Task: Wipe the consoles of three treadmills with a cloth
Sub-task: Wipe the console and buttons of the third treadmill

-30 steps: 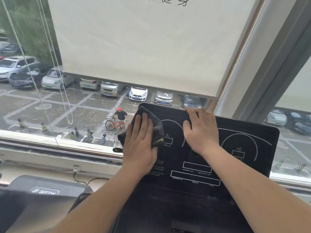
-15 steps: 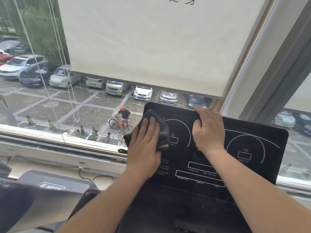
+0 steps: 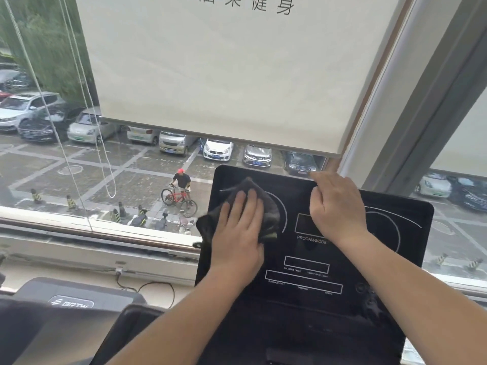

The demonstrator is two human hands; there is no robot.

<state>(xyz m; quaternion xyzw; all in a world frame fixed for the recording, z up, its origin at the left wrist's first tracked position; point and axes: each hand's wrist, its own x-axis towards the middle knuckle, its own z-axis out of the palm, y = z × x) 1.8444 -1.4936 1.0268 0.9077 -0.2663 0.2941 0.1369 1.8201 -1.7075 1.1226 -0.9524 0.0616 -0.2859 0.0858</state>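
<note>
- left hand (image 3: pixel 238 233): grip flat, fingers straight, pressing crumpled dark cloth (image 3: pixel 270 209) on console (image 3: pixel 395 219), upper left.
- right hand (image 3: pixel 338 206): grip curled over console's top edge.
- console: glossy flat black panel, white outlines.

The console (image 3: pixel 395 233) is black, marked with thin white arcs, rectangles and small lettering. The cloth (image 3: pixel 268 214) is dark grey with a yellow-green patch at one edge. The blind (image 3: pixel 224 75) is cream with dark characters. The bicycle (image 3: pixel 179 200) outside is red.

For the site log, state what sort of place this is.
Likely an upstairs gym: a treadmill console with a cloth on it, another treadmill beside it, a car park seen below.
</note>
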